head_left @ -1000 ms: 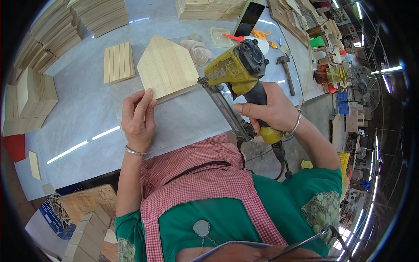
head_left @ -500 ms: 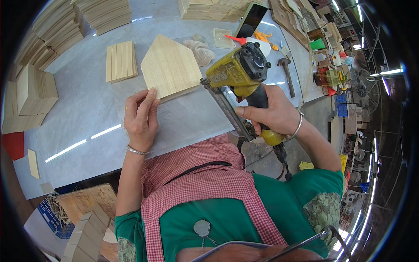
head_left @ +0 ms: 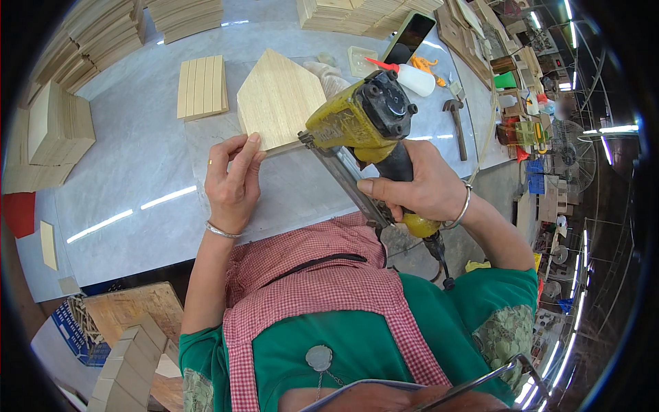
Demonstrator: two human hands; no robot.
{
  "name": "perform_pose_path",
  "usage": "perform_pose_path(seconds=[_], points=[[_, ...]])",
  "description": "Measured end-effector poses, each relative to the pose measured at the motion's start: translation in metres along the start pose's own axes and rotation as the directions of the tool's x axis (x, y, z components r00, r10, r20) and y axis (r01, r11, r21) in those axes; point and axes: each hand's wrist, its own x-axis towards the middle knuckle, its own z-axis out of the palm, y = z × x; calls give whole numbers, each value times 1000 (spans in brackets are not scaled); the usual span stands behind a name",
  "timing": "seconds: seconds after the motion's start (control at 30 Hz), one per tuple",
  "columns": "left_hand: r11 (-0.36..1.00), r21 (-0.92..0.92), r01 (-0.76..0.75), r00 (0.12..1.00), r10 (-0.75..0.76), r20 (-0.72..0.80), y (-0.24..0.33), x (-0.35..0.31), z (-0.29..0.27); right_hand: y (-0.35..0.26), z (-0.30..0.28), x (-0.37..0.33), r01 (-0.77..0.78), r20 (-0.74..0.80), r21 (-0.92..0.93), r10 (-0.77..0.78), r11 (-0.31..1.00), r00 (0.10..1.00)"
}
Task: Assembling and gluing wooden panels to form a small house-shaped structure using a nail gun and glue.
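Observation:
A pale wooden piece shaped like a house front, with a pointed top (head_left: 280, 96), lies on the grey table. My left hand (head_left: 233, 180) pinches its near left corner between thumb and fingers. My right hand (head_left: 432, 180) is wrapped round the black grip of a yellow nail gun (head_left: 357, 117). The gun is tilted, and its nose is right at the near right corner of the wooden piece; I cannot tell whether they touch. Left of the piece lies a grooved wooden panel (head_left: 202, 87).
Stacks of thin boards (head_left: 103, 34) line the far left, with blocks of boards (head_left: 60, 127) nearer. At the far right lie a white glue bottle (head_left: 416, 80) with a red tip, a phone (head_left: 410, 39), orange pliers (head_left: 425, 65) and a hammer (head_left: 456, 127). A small tray (head_left: 362, 62) stands behind.
The nail gun in my right hand has moved left, its nose shifting from beside the wooden piece to over its near right corner. My left hand keeps its pinch; the view has shifted slightly.

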Motion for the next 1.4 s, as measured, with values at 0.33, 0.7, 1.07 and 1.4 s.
perform_pose_path(seconds=[0.33,0.7,1.07,1.4], points=[[997,-73,35,999,-32,43,-1,1,-6,-13,7,-2,-8,-2,-73,8,997,1000],[992,-127,22,993,-7,120,-10,-2,-16,-34,27,12,-4,89,-127,16,992,996],[994,-107,13,995,-2,103,-15,-1,-14,-41,27,15,-39,62,-157,50,987,997],[993,-94,74,980,-55,191,-16,-1,-20,-4,28,26,384,1,-392,-417,836,909]])
